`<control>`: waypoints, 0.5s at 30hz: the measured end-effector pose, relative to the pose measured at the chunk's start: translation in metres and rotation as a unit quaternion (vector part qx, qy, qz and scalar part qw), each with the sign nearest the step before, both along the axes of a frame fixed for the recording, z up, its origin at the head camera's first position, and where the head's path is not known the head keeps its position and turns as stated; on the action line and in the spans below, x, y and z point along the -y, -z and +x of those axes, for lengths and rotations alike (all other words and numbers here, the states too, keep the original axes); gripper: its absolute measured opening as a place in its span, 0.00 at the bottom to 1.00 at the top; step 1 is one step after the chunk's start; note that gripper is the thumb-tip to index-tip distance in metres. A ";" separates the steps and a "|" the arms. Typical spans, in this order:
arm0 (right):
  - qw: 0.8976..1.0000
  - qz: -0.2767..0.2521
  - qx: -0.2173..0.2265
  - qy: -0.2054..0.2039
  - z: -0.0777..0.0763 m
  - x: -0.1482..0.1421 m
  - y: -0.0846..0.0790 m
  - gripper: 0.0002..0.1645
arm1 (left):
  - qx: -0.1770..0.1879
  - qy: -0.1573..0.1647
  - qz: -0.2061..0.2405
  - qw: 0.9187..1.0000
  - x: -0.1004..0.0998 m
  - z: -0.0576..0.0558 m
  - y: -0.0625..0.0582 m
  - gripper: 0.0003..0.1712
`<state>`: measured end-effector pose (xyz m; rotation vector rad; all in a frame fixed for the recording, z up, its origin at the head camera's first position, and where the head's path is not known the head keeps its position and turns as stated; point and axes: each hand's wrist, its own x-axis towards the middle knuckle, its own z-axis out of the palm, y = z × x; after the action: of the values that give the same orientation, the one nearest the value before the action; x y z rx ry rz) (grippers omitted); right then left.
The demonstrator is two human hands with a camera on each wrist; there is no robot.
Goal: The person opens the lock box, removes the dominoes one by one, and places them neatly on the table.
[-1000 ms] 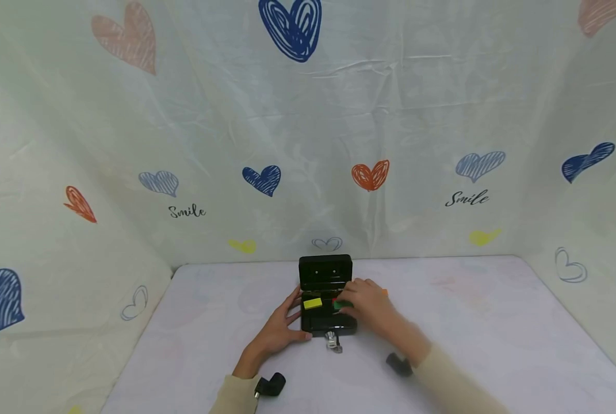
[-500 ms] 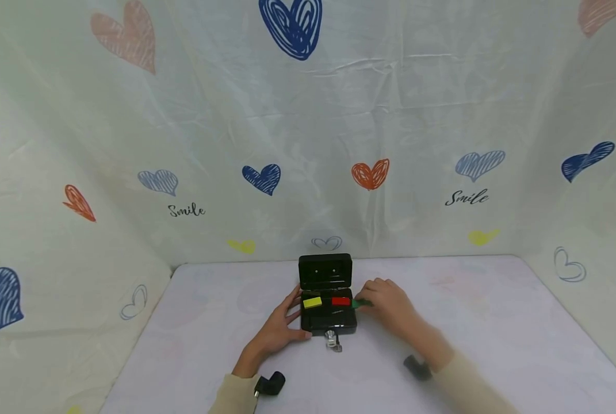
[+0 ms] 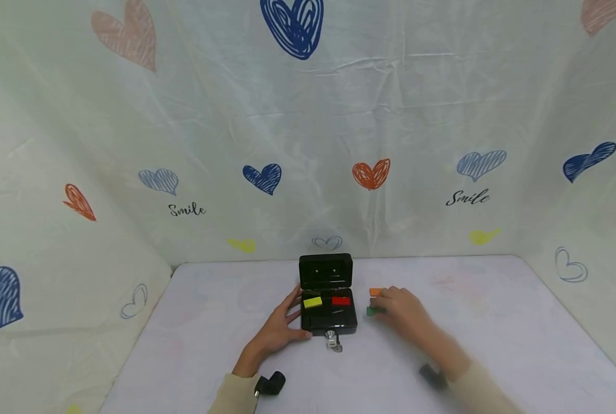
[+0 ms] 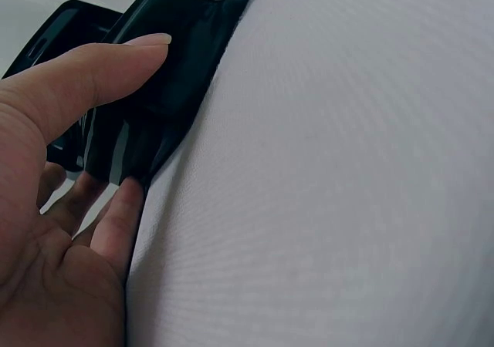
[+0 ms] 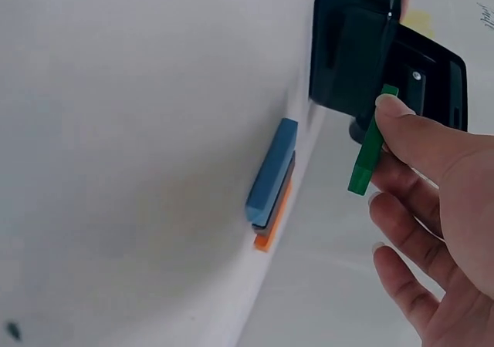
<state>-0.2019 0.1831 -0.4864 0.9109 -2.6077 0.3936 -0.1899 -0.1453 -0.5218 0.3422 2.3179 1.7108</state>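
Observation:
A black cash box point(image 3: 329, 322) stands on the table with its lid point(image 3: 325, 271) raised. Inside lie a yellow block point(image 3: 313, 302) on the left and a red block point(image 3: 341, 301) on the right. My left hand point(image 3: 278, 330) holds the box by its left side, thumb on the front face and fingers along the side, as the left wrist view also shows. To the right of the box, my right hand point(image 3: 403, 313) pinches a green block point(image 5: 369, 154) between thumb and index finger, above the table. Its other fingers are loosely bent.
Right of the box lie a blue block point(image 5: 272, 170), a dark grey block point(image 5: 275, 208) and an orange block point(image 3: 375, 291), close together. Keys point(image 3: 332, 340) hang from the lock at the box's front. A white curtain with hearts point(image 3: 370, 115) rises behind the table.
My right hand has carried the green block out of the box and off to the right, uncovering the red block and the orange one. My left hand stays on the box.

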 end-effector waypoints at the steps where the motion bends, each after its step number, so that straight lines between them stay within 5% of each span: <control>1: 1.000 0.002 0.002 0.001 0.001 -0.001 0.001 0.14 | 0.000 0.000 0.000 1.000 0.000 0.000 0.000 0.68; 15: 1.000 0.010 -0.009 -0.005 0.008 -0.017 0.016 0.15 | -0.007 0.004 0.002 1.000 0.000 -0.001 0.001 0.69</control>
<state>-0.1940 0.1998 -0.5020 0.9299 -2.5955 0.3607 -0.1909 -0.1458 -0.5228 0.3640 2.3207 1.7143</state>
